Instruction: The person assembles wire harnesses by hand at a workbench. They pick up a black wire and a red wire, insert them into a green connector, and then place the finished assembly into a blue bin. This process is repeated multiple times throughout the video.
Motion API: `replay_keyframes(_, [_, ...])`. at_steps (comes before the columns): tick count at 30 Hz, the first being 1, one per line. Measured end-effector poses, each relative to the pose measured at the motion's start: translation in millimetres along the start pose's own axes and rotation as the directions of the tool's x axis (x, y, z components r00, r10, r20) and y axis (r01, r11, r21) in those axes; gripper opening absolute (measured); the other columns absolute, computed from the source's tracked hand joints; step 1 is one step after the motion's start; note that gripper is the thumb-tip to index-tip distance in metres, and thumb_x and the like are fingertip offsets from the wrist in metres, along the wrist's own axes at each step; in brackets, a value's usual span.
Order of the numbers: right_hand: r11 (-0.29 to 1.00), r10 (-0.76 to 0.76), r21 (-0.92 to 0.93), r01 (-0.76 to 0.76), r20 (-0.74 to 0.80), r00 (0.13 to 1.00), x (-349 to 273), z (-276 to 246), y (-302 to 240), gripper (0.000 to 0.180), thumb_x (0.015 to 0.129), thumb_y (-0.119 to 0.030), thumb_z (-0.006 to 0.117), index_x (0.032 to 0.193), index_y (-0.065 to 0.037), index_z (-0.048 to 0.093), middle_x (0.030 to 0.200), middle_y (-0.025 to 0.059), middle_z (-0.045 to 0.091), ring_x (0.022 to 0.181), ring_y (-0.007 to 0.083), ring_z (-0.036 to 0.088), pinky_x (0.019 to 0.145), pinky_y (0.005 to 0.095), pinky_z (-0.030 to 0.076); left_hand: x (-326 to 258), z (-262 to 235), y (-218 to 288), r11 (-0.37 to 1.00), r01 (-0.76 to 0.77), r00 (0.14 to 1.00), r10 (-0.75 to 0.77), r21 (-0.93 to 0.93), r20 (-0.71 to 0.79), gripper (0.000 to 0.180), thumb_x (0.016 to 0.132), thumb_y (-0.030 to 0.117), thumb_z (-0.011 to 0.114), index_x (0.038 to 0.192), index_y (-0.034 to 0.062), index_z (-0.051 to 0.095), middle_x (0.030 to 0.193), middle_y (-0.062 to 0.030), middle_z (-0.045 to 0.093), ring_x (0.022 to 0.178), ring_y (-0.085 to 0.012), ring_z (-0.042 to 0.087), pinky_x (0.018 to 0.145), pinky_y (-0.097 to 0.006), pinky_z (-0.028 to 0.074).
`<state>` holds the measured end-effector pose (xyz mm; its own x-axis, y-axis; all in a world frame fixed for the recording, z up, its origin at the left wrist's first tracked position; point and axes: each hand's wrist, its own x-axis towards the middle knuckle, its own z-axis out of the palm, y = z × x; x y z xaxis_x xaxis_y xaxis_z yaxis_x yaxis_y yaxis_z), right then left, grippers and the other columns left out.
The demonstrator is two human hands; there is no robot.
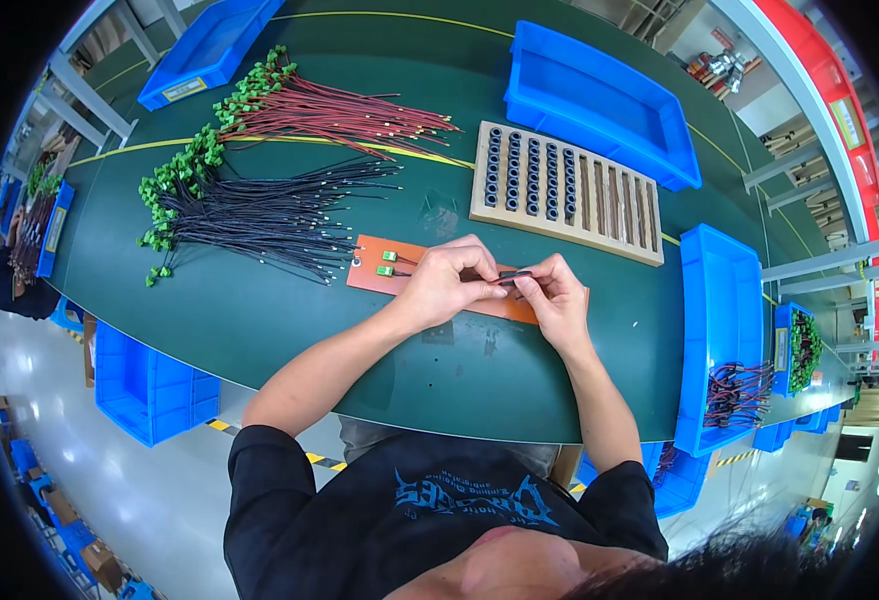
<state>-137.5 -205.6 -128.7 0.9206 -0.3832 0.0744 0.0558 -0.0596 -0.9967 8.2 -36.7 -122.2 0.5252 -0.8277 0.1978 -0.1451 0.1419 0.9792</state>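
Both my hands meet over an orange board (pixel 370 272) on the green table. My left hand (pixel 444 287) is closed, thumb and fingertips pinching thin red and black wires (pixel 505 281). My right hand (pixel 559 302) pinches the same wires from the other side, its fingertips close to the left ones. A dark piece shows between the fingertips, too small and covered to make out fully. Two green connectors (pixel 389 256) lie on the board's left part, their wires running under my left hand. My hands hide most of the board's middle.
Beyond my hands stands a wooden rack (pixel 566 232) with rows of black hollow cylinders. Green-ended red wires (pixel 344 112) and black wires (pixel 269 215) lie at the left. Blue bins stand behind (pixel 599 98) and at right (pixel 721 290), the latter with finished-looking wire bundles (pixel 739 395).
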Motion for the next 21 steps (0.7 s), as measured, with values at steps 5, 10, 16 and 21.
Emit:
replay_keyframes(5, [1.0,0.012,-0.013,-0.012,0.013,1.0,1,0,-4,0.009,0.103,-0.003,0.064,0.104,-0.002,0.055,0.101,0.0104,0.073,0.095,0.0132,0.071,0.083,0.0265,0.055,-5,-15,7,0.994,-0.094,0.993,0.089,0.055,0.073,0.008,0.087,-0.002,0.077,0.088,-0.002,0.069,0.101,-0.0082,0.067,0.093,-0.0164,0.067,0.082,-0.031,0.055])
replay_keyframes(10, [0.99,-0.052,-0.13,0.056,0.032,0.998,-1,2,6,0.021,0.1,-0.004,0.068,0.117,0.0,0.056,0.102,0.0095,0.073,0.1,0.0145,0.07,0.087,0.0284,0.055,-1,-12,0,0.982,-0.155,0.985,0.145,0.108,0.096,0.008,0.088,-0.003,0.075,0.09,-0.0026,0.068,0.105,-0.0101,0.069,0.095,-0.0178,0.067,0.084,-0.032,0.056])
replay_keyframes(16, [0.994,-0.008,-0.112,0.011,0.023,1.0,-2,8,-15,0.028,0.101,-0.006,0.069,0.124,0.001,0.056,0.106,0.009,0.073,0.101,0.0145,0.07,0.09,0.028,0.054,3,-11,-4,0.992,0.069,0.987,-0.052,-0.107,0.153,0.008,0.091,-0.004,0.073,0.09,-0.0019,0.066,0.113,-0.0148,0.071,0.101,-0.0171,0.069,0.089,-0.033,0.057])
replay_keyframes(21, [0.997,0.063,0.052,-0.065,0.043,0.997,-1,-7,-11,0.018,0.105,-0.011,0.063,0.119,0.001,0.062,0.106,0.0088,0.074,0.098,0.0132,0.07,0.087,0.0276,0.056,3,-15,-8,0.961,0.154,0.98,-0.12,-0.23,0.156,0.009,0.094,-0.006,0.07,0.09,-0.0012,0.064,0.116,-0.0166,0.07,0.107,-0.0176,0.069,0.094,-0.032,0.058])
